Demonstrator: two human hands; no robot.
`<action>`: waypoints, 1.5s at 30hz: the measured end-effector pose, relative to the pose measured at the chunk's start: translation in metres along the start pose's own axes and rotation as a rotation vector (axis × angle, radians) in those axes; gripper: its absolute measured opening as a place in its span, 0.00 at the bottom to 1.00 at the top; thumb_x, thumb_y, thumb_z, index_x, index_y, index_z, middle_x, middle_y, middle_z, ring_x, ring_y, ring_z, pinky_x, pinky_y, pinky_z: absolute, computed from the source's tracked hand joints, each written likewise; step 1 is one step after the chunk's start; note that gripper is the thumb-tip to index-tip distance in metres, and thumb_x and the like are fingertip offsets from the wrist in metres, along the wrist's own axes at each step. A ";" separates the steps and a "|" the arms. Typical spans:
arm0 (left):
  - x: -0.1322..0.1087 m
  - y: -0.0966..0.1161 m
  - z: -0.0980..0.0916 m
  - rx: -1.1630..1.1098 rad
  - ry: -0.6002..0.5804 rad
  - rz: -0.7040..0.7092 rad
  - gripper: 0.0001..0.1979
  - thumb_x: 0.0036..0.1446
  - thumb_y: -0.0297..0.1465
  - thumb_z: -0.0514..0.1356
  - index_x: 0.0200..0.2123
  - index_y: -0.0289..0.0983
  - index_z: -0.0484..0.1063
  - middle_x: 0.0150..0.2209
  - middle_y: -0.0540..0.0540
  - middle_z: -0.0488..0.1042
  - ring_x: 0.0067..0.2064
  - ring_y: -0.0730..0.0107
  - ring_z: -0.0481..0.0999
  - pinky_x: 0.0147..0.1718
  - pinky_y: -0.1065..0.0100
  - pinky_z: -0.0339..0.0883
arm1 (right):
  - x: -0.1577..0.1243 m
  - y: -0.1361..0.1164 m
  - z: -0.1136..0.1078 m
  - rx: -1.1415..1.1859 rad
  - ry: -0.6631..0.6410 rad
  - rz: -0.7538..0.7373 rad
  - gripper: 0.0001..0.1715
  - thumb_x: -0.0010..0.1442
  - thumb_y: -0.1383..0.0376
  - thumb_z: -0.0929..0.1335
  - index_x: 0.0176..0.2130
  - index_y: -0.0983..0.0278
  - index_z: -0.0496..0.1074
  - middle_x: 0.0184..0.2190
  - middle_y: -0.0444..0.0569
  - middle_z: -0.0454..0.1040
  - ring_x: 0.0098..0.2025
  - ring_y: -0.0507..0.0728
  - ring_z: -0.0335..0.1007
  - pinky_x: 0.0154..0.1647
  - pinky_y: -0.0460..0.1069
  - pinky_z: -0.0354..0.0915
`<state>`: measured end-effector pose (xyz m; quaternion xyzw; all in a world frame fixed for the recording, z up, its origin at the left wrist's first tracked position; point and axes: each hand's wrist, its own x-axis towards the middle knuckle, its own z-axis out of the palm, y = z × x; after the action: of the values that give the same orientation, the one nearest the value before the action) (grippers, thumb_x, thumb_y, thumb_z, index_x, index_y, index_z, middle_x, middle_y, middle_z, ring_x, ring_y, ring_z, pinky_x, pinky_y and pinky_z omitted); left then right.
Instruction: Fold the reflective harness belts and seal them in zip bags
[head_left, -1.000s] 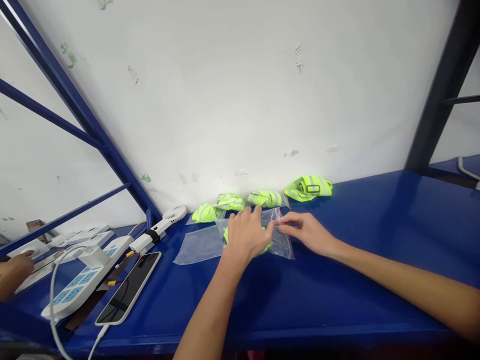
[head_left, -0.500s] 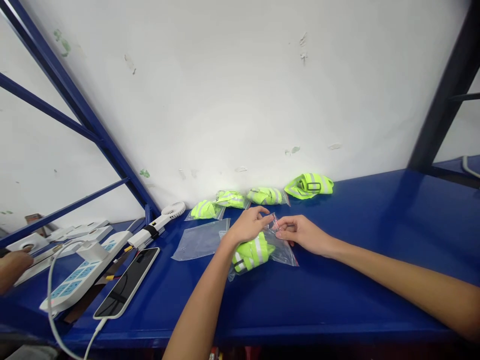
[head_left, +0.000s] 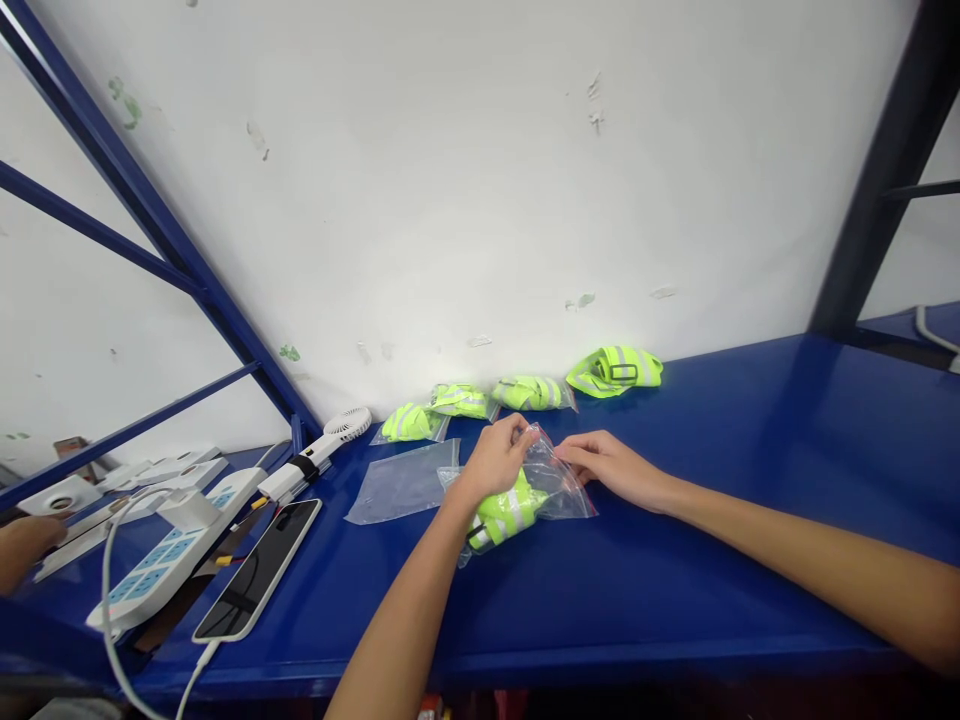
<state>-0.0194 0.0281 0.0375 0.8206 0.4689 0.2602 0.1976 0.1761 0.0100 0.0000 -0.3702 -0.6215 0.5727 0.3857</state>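
Note:
A clear plastic bag (head_left: 556,492) lies on the blue table (head_left: 645,590), with a folded yellow-green reflective vest (head_left: 504,518) inside its left part. My left hand (head_left: 501,452) pinches the far left corner of the bag's mouth, its forearm crossing in front of the vest. On the right, my right hand (head_left: 609,468) has its fingers closed on the red-edged mouth of the same bag. Flat beside my left hand is another clear bag (head_left: 405,484) with nothing in it.
Along the wall are several bagged vests (head_left: 531,392) and an unbagged vest (head_left: 616,371). At left are a phone (head_left: 259,570), a power strip (head_left: 176,545), a handheld fan (head_left: 347,425) and cables. Another person's hand (head_left: 28,545) shows at the far left.
My left hand has closed more tightly on the bag's corner. My right hand has slid slightly right along the bag's mouth, which is now spread wider between the hands.

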 end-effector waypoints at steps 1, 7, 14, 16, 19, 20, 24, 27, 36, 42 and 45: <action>0.000 0.000 0.000 -0.002 -0.001 0.001 0.16 0.63 0.43 0.49 0.33 0.37 0.67 0.23 0.51 0.69 0.26 0.71 0.67 0.27 0.70 0.58 | 0.000 0.000 0.000 0.002 -0.001 -0.001 0.20 0.56 0.51 0.69 0.30 0.67 0.75 0.25 0.46 0.73 0.29 0.53 0.71 0.33 0.49 0.68; 0.000 0.000 0.000 -0.007 -0.028 0.005 0.17 0.64 0.42 0.48 0.37 0.37 0.69 0.24 0.51 0.69 0.27 0.70 0.68 0.27 0.70 0.58 | 0.001 0.000 0.000 0.105 0.061 0.057 0.17 0.48 0.54 0.75 0.29 0.66 0.74 0.24 0.45 0.74 0.28 0.54 0.73 0.35 0.50 0.70; -0.003 0.002 0.002 -0.004 -0.019 0.057 0.16 0.66 0.40 0.45 0.37 0.38 0.68 0.24 0.52 0.69 0.28 0.71 0.68 0.28 0.70 0.58 | 0.003 0.002 0.000 0.141 0.070 0.070 0.17 0.42 0.60 0.78 0.30 0.65 0.73 0.23 0.43 0.75 0.27 0.53 0.73 0.34 0.49 0.70; -0.003 0.002 0.003 -0.002 -0.008 0.071 0.15 0.66 0.39 0.46 0.37 0.38 0.67 0.26 0.51 0.69 0.29 0.71 0.68 0.29 0.70 0.59 | 0.005 0.003 -0.001 0.160 0.065 0.089 0.18 0.42 0.61 0.78 0.32 0.66 0.74 0.23 0.43 0.76 0.27 0.52 0.73 0.33 0.48 0.70; -0.003 0.003 0.002 0.004 0.002 0.087 0.13 0.66 0.36 0.46 0.37 0.37 0.67 0.30 0.50 0.71 0.30 0.71 0.69 0.30 0.70 0.60 | 0.006 0.004 -0.002 0.148 0.043 0.115 0.20 0.44 0.62 0.78 0.37 0.67 0.76 0.22 0.45 0.76 0.26 0.52 0.72 0.31 0.47 0.68; -0.003 0.004 0.002 0.005 0.003 0.092 0.13 0.65 0.36 0.46 0.37 0.37 0.67 0.30 0.50 0.71 0.31 0.71 0.69 0.30 0.70 0.60 | 0.007 0.004 -0.002 0.134 0.030 0.118 0.20 0.45 0.62 0.77 0.38 0.67 0.76 0.23 0.45 0.76 0.25 0.52 0.71 0.30 0.47 0.67; -0.003 0.004 0.001 0.011 0.002 0.098 0.12 0.65 0.35 0.46 0.35 0.38 0.66 0.30 0.50 0.71 0.30 0.71 0.70 0.31 0.70 0.60 | 0.007 0.003 -0.002 0.064 -0.040 0.079 0.12 0.49 0.60 0.74 0.32 0.68 0.78 0.23 0.45 0.75 0.25 0.50 0.68 0.29 0.46 0.65; -0.005 0.005 0.002 0.015 0.014 0.097 0.11 0.65 0.34 0.47 0.34 0.38 0.66 0.30 0.50 0.72 0.31 0.70 0.71 0.31 0.70 0.61 | 0.005 0.001 -0.002 0.019 -0.048 0.059 0.09 0.50 0.62 0.73 0.28 0.67 0.77 0.22 0.45 0.75 0.24 0.50 0.67 0.29 0.45 0.65; -0.007 0.011 0.002 0.077 0.031 0.079 0.11 0.64 0.34 0.47 0.33 0.39 0.66 0.30 0.51 0.73 0.32 0.69 0.71 0.32 0.70 0.60 | 0.007 0.002 -0.003 0.051 -0.072 0.052 0.06 0.49 0.64 0.72 0.26 0.66 0.75 0.22 0.43 0.74 0.23 0.49 0.66 0.29 0.46 0.65; -0.007 0.008 0.001 0.056 0.020 0.090 0.14 0.66 0.37 0.45 0.35 0.39 0.66 0.29 0.51 0.71 0.31 0.70 0.70 0.31 0.70 0.60 | 0.005 0.002 -0.005 0.130 -0.085 0.081 0.10 0.49 0.61 0.74 0.28 0.67 0.77 0.24 0.45 0.76 0.26 0.50 0.68 0.32 0.46 0.66; -0.006 0.006 0.001 0.028 0.016 0.080 0.15 0.66 0.38 0.44 0.37 0.38 0.67 0.31 0.50 0.72 0.31 0.69 0.70 0.32 0.69 0.61 | 0.004 0.001 -0.005 0.143 -0.083 0.096 0.13 0.48 0.59 0.75 0.29 0.68 0.78 0.26 0.47 0.77 0.27 0.51 0.70 0.34 0.47 0.67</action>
<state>-0.0172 0.0199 0.0383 0.8394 0.4407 0.2677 0.1718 0.1790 0.0163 -0.0006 -0.3469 -0.5761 0.6481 0.3573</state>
